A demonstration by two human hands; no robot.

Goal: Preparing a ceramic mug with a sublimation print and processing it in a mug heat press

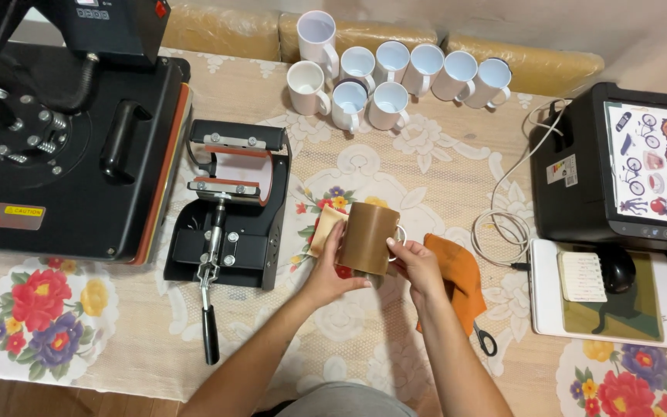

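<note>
Head view: both hands grip cylindrical mug, brown glossy wrap, above lace tablecloth.

My view: two bare forearms come in from 6 o'clock, no sleeves showing on either. Left hand and right hand are bare: no gloves, rings, watch or wristband that I can see. Grey fabric, shirt or lap, sits at the frame edge at 6 o'clock.
</note>
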